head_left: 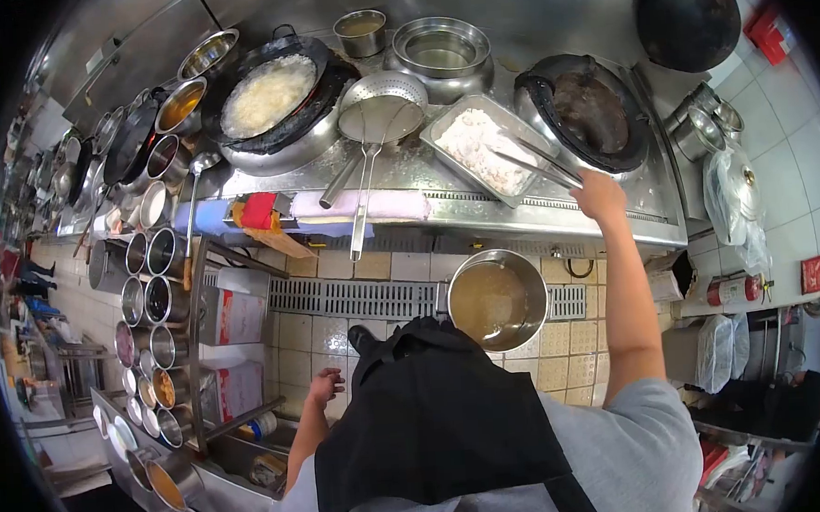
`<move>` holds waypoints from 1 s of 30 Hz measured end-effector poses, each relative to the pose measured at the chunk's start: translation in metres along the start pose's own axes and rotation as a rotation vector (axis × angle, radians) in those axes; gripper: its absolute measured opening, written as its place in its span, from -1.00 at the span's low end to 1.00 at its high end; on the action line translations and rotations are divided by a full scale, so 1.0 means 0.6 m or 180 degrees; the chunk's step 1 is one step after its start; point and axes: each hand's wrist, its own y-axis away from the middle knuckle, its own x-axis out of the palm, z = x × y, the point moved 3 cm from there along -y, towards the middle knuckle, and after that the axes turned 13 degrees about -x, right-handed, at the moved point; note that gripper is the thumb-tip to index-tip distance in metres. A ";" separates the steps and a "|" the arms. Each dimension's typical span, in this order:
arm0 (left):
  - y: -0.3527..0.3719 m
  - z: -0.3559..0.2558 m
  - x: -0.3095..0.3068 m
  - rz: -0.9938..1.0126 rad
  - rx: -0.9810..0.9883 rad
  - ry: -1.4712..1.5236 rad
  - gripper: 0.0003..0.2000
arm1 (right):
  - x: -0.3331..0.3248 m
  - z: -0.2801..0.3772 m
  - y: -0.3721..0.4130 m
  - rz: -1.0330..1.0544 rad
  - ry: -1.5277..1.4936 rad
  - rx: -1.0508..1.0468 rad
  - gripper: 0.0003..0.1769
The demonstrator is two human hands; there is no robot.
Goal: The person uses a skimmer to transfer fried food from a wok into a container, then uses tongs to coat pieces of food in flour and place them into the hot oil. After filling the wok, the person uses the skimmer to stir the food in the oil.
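Observation:
My right hand [600, 196] is closed round the handle end of long metal tongs [539, 156]. The tongs' tips reach into white, flour-coated pieces [478, 146] in a rectangular metal tray [516, 196] on the steel counter. Down by my side, away from the counter, my left hand [324, 387] hangs with loosely bent fingers and nothing in it. Left of the tray lie a perforated skimmer [385, 89] and a mesh strainer [380, 120], their handles pointing toward me. Farther left, a wok [227, 126] holds bubbling, foamy pale oil [270, 92].
To the tray's right is a dark wok [592, 107] on its burner. A large pot of brownish liquid [498, 300] stands on the floor before me. Several metal containers [160, 299] line the left rack. Folded cloths [361, 206] lie along the counter edge.

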 end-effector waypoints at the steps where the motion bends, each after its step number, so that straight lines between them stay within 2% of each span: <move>1: 0.005 -0.004 0.001 -0.0048 -0.0057 -0.0086 -0.74 | -0.010 0.022 -0.016 0.0014 0.0211 -0.0344 -0.67; 7: -0.003 -0.010 -0.018 0.0112 0.0052 -0.0005 -0.72 | 0.041 0.061 -0.137 0.0104 0.0863 -0.0790 -0.77; 13: 0.000 0.008 -0.045 0.0037 0.0208 0.0465 -0.73 | -0.140 0.073 -0.077 -0.0377 0.0630 -0.0547 -0.68; 19: -0.028 0.097 -0.101 -0.0038 -0.0024 0.0924 -0.76 | -0.240 0.198 -0.093 -0.0892 -0.0139 -0.0540 -0.62; 22: -0.028 0.127 -0.130 -0.0041 -0.0088 0.1206 -0.75 | -0.192 0.252 -0.198 -0.1125 -0.0593 -0.1169 -0.59; 23: -0.032 0.135 -0.139 -0.0065 -0.0111 0.1302 -0.74 | -0.170 0.283 -0.242 -0.0959 -0.0872 -0.1173 -0.59; 24: -0.030 0.141 -0.147 -0.0080 -0.0107 0.1346 -0.74 | -0.139 0.312 -0.292 -0.1189 -0.0861 -0.1364 -0.60; 26: -0.023 0.150 -0.155 -0.0094 0.0005 0.1431 -0.74 | -0.100 0.397 -0.382 -0.0888 -0.0953 -0.1511 -0.59; 28: -0.016 0.155 -0.153 -0.0135 -0.0037 0.1495 -0.74 | -0.051 0.472 -0.487 -0.0226 -0.0893 -0.1449 -0.61; 30: -0.031 0.174 -0.147 -0.0177 -0.0096 0.1558 -0.74 | -0.030 0.531 -0.545 -0.0350 -0.0909 -0.1417 -0.60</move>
